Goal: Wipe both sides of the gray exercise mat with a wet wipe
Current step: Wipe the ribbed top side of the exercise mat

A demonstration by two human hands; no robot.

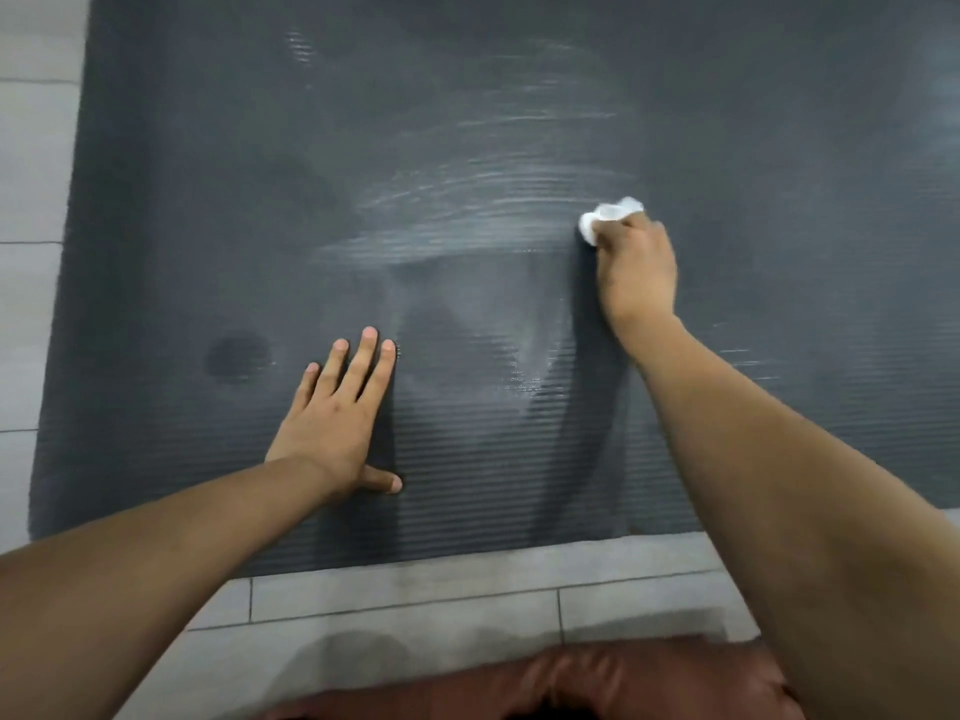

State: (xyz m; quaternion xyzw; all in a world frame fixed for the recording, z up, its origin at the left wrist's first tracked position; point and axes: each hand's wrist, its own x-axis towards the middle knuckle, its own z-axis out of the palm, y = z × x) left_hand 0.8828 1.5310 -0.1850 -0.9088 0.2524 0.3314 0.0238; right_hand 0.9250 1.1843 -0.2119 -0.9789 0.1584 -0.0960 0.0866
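1. Your left forearm [171, 532] was bare from the bottom-left corner of the view down to the wrist, with no sleeve, cuff or band showing on it.
2. Your left hand [332, 423] wore nothing: its nails were short and unpainted.
3. Your right forearm [810, 485] was bare along its whole visible length as well.
4. Your right hand [636, 267] carried no glove or wrist strap, and its knuckles stood out plainly.
5. You wore a reddish-brown garment [571, 688] with a slight sheen and soft creases, seen at the bottom edge; which piece of clothing it was could not be told.
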